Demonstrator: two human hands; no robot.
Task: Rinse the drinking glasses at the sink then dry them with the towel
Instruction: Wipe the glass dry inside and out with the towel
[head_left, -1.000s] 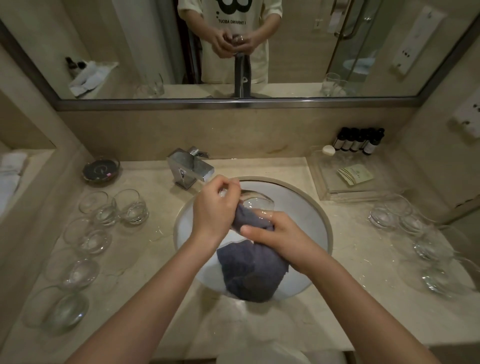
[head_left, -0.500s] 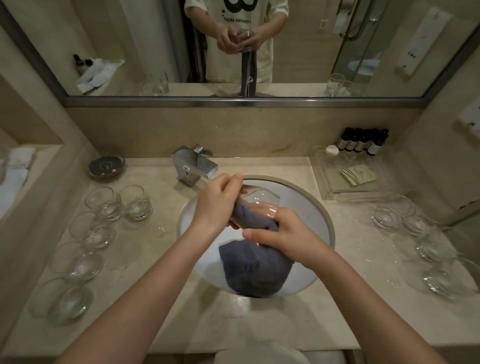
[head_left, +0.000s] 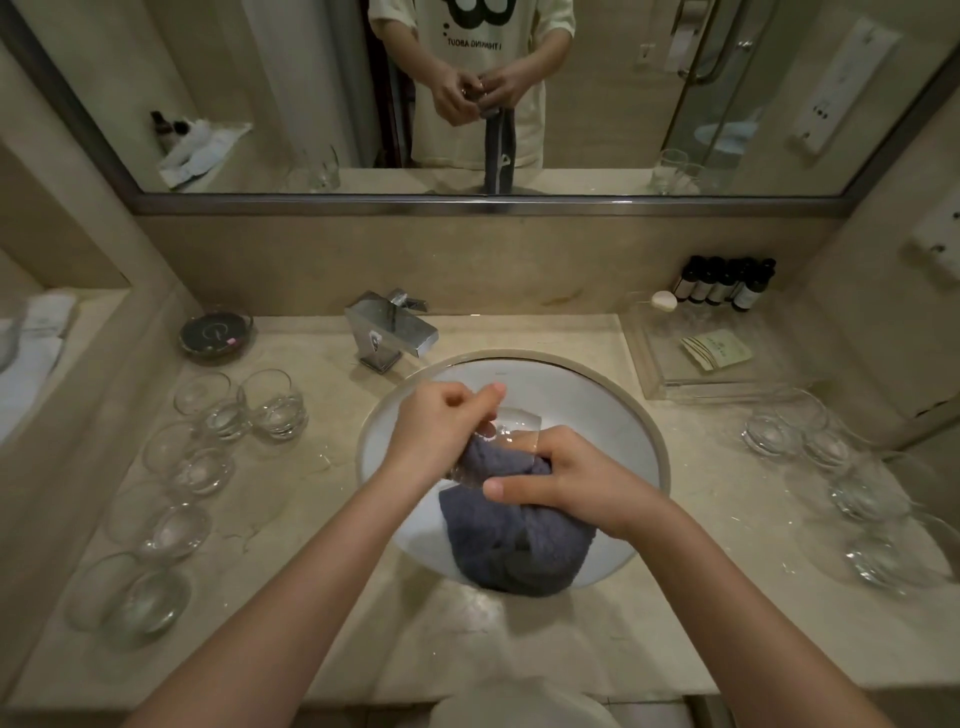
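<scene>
**Bare arms, cream printed T-shirt**

Both forearms are bare from wrist to elbow, with no watch, bracelet or sleeve on them. The left hand (head_left: 441, 431) and right hand (head_left: 566, 480) wear no gloves, and no ring can be made out. The mirror (head_left: 156, 93) at 12 o'clock shows a cream short-sleeved T-shirt (head_left: 467, 78). Its chest carries a black-and-white graphic above a line of small black lettering, reversed in the reflection.

A single wide-angle head-worn camera looks forward and steeply down, close above the round white sink basin (head_left: 613, 410) at frame centre; the wall mirror (head_left: 311, 78) fills the upper frame.
</scene>
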